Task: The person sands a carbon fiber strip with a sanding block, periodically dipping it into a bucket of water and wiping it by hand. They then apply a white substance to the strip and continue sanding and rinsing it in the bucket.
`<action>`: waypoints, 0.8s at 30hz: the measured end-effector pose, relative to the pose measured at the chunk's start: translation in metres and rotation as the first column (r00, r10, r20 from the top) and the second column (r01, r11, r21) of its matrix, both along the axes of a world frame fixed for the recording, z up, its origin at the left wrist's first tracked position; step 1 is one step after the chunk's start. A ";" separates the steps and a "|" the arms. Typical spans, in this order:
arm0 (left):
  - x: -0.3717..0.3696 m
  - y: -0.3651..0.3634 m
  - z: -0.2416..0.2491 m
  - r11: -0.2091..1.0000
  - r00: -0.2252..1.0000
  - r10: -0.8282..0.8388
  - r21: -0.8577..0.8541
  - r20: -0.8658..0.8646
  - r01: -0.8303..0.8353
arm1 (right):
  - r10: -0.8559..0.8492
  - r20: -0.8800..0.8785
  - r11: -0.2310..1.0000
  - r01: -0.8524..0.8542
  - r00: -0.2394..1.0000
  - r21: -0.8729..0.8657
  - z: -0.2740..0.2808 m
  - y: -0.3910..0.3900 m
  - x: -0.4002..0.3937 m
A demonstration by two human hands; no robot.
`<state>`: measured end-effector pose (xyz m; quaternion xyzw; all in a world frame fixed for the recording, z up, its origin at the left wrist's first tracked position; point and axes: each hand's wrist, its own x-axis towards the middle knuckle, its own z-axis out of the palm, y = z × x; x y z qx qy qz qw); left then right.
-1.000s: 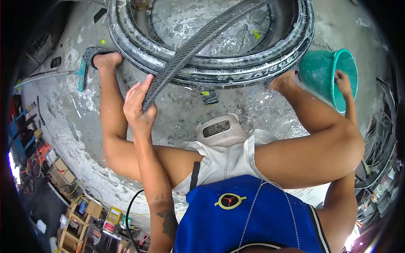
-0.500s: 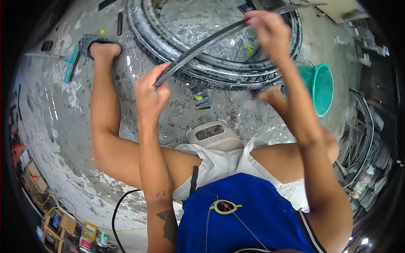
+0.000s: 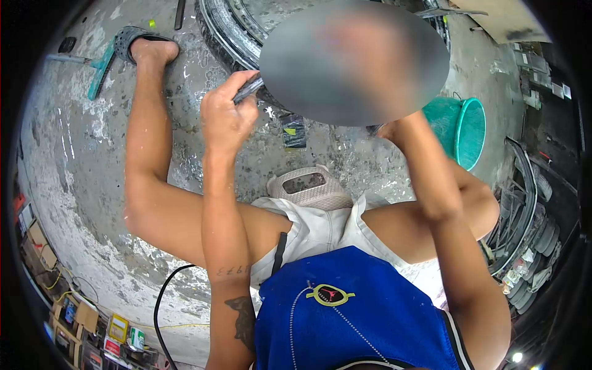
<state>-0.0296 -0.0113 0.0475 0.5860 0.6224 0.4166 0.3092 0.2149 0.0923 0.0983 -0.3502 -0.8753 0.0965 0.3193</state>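
My left hand (image 3: 228, 111) is closed around one end of a long dark strip (image 3: 248, 90) that looks like rubber. From there the strip runs right, into a grey blurred oval. A thin dark end (image 3: 453, 12) shows beyond the oval at the upper right. Inside the blur my right hand (image 3: 370, 52) is only a smear, so its fingers and anything in them are hidden. Beneath the strip, wet black tyres (image 3: 227, 38) lie on the floor, largely covered by the blur.
A teal bucket (image 3: 461, 132) stands right of my right forearm. Between my legs is a beige plastic stool (image 3: 336, 194), with a dark packet (image 3: 293, 137) on the floor ahead. A teal floor squeegee (image 3: 100, 74) lies left of my foot. Boxes and rims line the sides.
The blurred oval now covers my right hand and most of the strip and tyres; before, that hand gripped the strip. My left hand still holds its end. The view has shifted slightly.
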 end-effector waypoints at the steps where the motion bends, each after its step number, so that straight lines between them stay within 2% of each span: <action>1: 0.000 -0.001 0.002 0.998 1.000 0.002 -0.069 0.004 -0.001 | 0.109 -0.025 0.994 -0.109 0.994 0.020 -0.006 -0.016 -0.028; 2: 0.001 0.000 0.000 0.997 1.000 0.000 -0.078 0.000 0.000 | 0.267 -0.068 0.962 -0.271 0.961 -0.045 -0.006 -0.020 -0.045; 4: -0.001 0.001 -0.006 0.995 0.998 -0.015 0.098 -0.066 0.021 | 0.315 -0.060 0.937 -0.321 0.947 -0.136 0.004 -0.014 -0.036; 5: -0.001 0.001 -0.004 0.997 0.999 -0.013 0.077 -0.048 0.016 | 0.310 -0.029 0.941 -0.311 0.950 -0.136 0.006 -0.002 -0.017; 6: -0.002 0.003 -0.008 0.998 0.998 0.013 0.069 -0.054 -0.009 | 0.262 0.103 0.956 -0.243 0.959 -0.166 0.019 0.014 0.004; 7: -0.004 0.004 -0.013 0.994 1.000 -0.003 0.107 -0.023 0.006 | 0.216 0.082 0.947 -0.189 0.973 -0.259 0.019 0.033 0.033; 8: -0.005 0.003 -0.015 0.988 1.000 -0.023 0.151 0.007 0.022 | 0.073 0.052 0.909 -0.045 0.996 -0.414 0.020 0.046 0.060; 9: -0.005 0.001 -0.007 0.997 0.999 -0.024 0.070 0.028 0.022 | 0.028 0.031 0.918 -0.013 0.999 -0.398 0.010 0.059 0.087; 10: -0.006 0.001 -0.006 0.997 1.000 -0.018 0.072 0.021 0.016 | 0.022 0.073 0.929 0.007 0.997 -0.370 0.011 0.057 0.086; 12: -0.003 0.000 -0.005 0.999 1.000 -0.009 -0.033 0.012 0.010 | 0.100 0.110 0.943 -0.059 0.989 -0.327 0.018 0.035 0.041; 13: -0.001 0.000 -0.004 0.999 1.000 -0.027 -0.032 0.006 0.028 | 0.180 0.026 0.919 -0.158 0.983 -0.361 0.021 0.018 0.006; 15: -0.001 0.004 -0.005 0.997 1.000 -0.021 0.079 0.006 0.020 | 0.377 -0.016 0.868 -0.359 0.926 -0.342 0.030 -0.014 -0.055; 18: 0.000 0.000 -0.004 0.994 0.998 -0.015 0.108 -0.067 0.022 | 0.383 -0.169 0.768 -0.415 0.908 -0.488 0.035 -0.007 -0.042; 20: 0.000 0.000 -0.003 0.996 0.999 0.010 0.085 -0.037 -0.007 | 0.283 -0.003 0.849 -0.252 0.959 -0.465 0.035 0.023 0.007; 21: 0.001 -0.002 -0.004 0.998 1.000 0.017 0.063 -0.008 -0.017 | 0.130 0.021 0.812 -0.094 0.991 -0.576 0.040 0.032 0.036; 22: 0.000 -0.004 -0.007 0.998 1.000 0.028 0.057 -0.001 -0.028 | -0.020 -0.068 0.734 -0.032 0.997 -0.678 0.040 0.040 0.059; 23: -0.001 -0.002 -0.009 0.998 1.000 0.017 0.060 -0.012 -0.016 | -0.096 -0.106 0.715 -0.006 0.990 -0.699 0.040 0.045 0.065; 24: -0.001 -0.001 -0.010 0.998 1.000 -0.003 0.063 -0.028 0.004 | -0.094 -0.107 0.715 -0.008 0.990 -0.699 0.034 0.048 0.068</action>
